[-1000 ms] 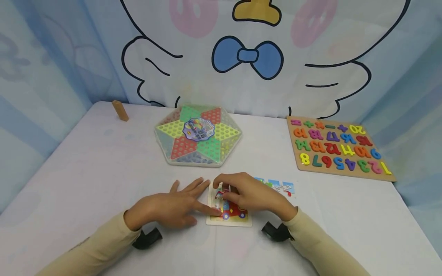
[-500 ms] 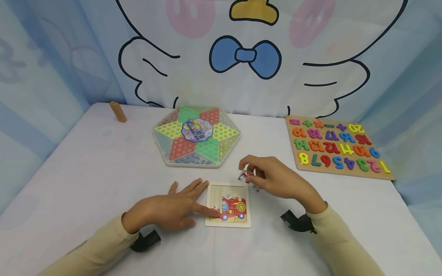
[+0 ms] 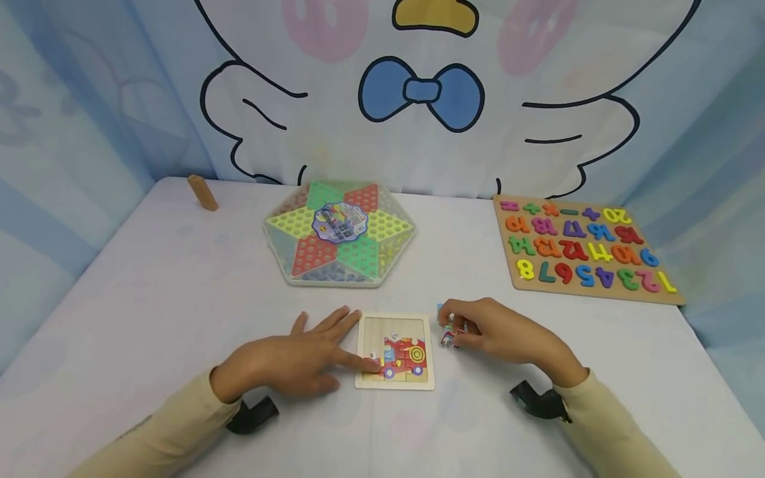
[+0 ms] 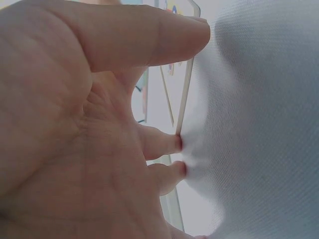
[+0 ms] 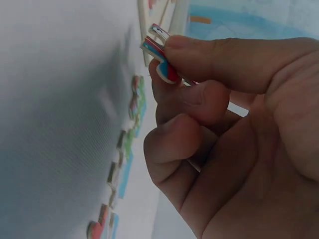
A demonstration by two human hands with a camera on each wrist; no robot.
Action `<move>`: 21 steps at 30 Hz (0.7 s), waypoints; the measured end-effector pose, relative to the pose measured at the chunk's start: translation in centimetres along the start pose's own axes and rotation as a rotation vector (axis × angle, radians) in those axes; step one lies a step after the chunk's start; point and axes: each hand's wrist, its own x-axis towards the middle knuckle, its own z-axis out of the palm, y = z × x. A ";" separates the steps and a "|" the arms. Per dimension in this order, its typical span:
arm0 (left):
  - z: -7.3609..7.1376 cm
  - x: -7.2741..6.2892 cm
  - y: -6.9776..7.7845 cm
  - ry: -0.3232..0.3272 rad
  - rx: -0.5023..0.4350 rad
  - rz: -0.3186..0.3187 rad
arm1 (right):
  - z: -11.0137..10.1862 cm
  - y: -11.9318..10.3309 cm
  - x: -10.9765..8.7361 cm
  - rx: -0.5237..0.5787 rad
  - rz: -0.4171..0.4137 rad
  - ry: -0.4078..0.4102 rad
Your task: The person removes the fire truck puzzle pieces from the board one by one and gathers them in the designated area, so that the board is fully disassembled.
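Observation:
My right hand (image 3: 499, 332) pinches a small jigsaw piece (image 5: 162, 62) between thumb and fingers, just right of a square wooden puzzle tray (image 3: 376, 325). Red and blue show on the piece, which is tilted in the right wrist view. Inside the tray lies a partly assembled red vehicle picture (image 3: 409, 355); bare wood shows above it. My left hand (image 3: 287, 362) is spread flat at the tray's left side, its index finger over the lower-left pieces. Loose jigsaw pieces (image 5: 124, 149) lie on the cloth beside the right hand, mostly hidden by it in the head view.
A hexagonal Chinese checkers box (image 3: 339, 265) lies behind the tray. At the back right is a wooden number board (image 3: 574, 251) with coloured digits. A small wooden block (image 3: 203, 193) stands at the back left corner. A printed curtain (image 3: 418, 153) hangs behind the white-covered table.
My right hand has lifted from over the tray, moved up and right, then come down to the tray's right side, still holding the jigsaw piece. My left hand has stayed in place.

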 end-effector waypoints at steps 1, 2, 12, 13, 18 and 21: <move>0.0 0.0 0.0 0.001 -0.001 -0.001 | 0.1 0.0 0.2 -0.010 -0.007 -0.009; 0.0 0.0 0.0 0.003 -0.001 0.001 | 0.3 0.0 0.3 -0.018 -0.008 -0.014; -0.1 0.1 0.0 0.005 0.003 0.010 | 1.3 -0.1 0.8 -0.117 -0.018 0.051; -0.1 0.1 0.0 0.005 0.004 0.011 | 1.3 -0.1 0.8 -0.136 -0.015 0.059; -0.1 0.0 0.0 0.005 0.000 0.010 | 1.5 -0.3 0.9 -0.178 0.010 0.069; -0.1 0.0 0.0 0.005 -0.005 0.006 | 1.6 -0.4 0.9 -0.191 0.025 0.072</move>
